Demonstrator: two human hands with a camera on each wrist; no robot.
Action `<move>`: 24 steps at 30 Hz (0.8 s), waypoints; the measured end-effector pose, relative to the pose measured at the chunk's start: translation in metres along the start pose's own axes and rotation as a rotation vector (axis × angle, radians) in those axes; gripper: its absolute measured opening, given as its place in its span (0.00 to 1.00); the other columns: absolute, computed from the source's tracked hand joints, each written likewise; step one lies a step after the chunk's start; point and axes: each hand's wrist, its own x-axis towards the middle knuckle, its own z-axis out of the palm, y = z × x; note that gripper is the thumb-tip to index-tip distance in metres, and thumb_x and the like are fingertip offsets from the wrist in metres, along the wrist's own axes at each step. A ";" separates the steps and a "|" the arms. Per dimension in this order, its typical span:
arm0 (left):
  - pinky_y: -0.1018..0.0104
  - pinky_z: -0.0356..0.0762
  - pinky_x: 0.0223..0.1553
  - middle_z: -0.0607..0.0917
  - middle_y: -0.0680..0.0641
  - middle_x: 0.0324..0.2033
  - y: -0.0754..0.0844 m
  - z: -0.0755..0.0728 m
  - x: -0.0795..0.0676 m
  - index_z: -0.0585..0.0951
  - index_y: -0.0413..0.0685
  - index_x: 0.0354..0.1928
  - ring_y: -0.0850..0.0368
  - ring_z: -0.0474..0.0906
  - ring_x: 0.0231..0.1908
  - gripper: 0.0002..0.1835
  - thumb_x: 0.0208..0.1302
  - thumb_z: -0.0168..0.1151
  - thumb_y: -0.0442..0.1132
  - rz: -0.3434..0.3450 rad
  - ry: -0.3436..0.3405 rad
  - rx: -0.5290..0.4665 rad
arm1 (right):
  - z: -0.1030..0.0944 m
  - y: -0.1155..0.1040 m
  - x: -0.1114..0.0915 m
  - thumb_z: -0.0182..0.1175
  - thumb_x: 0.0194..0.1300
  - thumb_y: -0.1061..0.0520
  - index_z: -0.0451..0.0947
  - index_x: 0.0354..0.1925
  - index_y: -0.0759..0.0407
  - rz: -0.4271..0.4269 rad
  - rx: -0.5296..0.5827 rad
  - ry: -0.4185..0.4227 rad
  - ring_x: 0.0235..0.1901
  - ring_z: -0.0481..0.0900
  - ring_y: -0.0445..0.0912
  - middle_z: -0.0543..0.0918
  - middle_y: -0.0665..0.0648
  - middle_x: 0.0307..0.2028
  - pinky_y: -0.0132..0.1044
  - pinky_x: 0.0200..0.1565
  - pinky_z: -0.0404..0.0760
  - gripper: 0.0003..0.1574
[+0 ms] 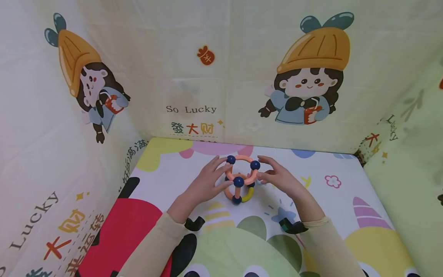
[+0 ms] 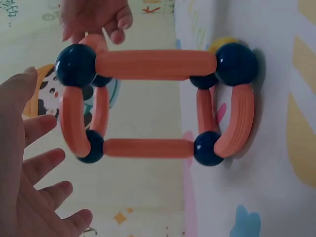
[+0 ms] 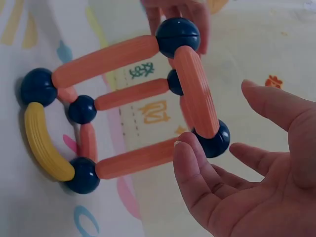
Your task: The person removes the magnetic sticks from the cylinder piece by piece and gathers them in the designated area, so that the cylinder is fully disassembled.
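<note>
A magnetic stick-and-ball frame (image 1: pixel 238 182) stands upright on the mat, with dark blue balls at its corners. Straight orange rods (image 2: pixel 155 64) join a curved ring at the top to one at the bottom. One curved yellow rod (image 3: pixel 44 143) is part of the bottom ring. On the left of the frame my left hand (image 1: pixel 207 181) has its fingers spread, apart from it in the left wrist view. My right hand (image 1: pixel 278 175) lies on the other side with loosely bent fingers. One of its fingertips overlaps the upper corner; I cannot tell whether it touches.
Under the frame lies a white mat (image 1: pixel 332 200) printed with colourful cartoon shapes. Pale cloth walls (image 1: pixel 242 96) with printed figures and lettering rise at the back and both sides. Dark straps (image 1: pixel 292 226) show near both wrists.
</note>
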 end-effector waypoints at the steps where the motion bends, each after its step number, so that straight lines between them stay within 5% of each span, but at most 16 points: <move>1: 0.38 0.56 0.71 0.61 0.50 0.75 0.002 0.001 0.001 0.69 0.58 0.71 0.43 0.46 0.77 0.32 0.69 0.58 0.59 0.006 -0.003 -0.007 | 0.001 0.000 0.002 0.60 0.67 0.37 0.54 0.74 0.31 0.010 0.025 -0.010 0.54 0.81 0.51 0.58 0.50 0.75 0.59 0.56 0.75 0.43; 14: 0.35 0.59 0.69 0.58 0.52 0.76 0.002 0.021 0.007 0.76 0.62 0.64 0.42 0.42 0.78 0.27 0.65 0.62 0.58 -0.005 -0.006 -0.062 | 0.014 0.003 0.015 0.65 0.65 0.43 0.50 0.75 0.29 0.037 0.169 -0.087 0.51 0.84 0.50 0.79 0.58 0.57 0.69 0.63 0.66 0.49; 24: 0.38 0.61 0.69 0.56 0.54 0.76 0.003 0.023 0.008 0.81 0.63 0.58 0.42 0.41 0.78 0.22 0.62 0.68 0.54 0.010 -0.008 -0.135 | 0.017 0.000 0.016 0.62 0.68 0.55 0.52 0.75 0.31 0.006 0.220 -0.087 0.51 0.83 0.51 0.75 0.62 0.56 0.51 0.57 0.79 0.46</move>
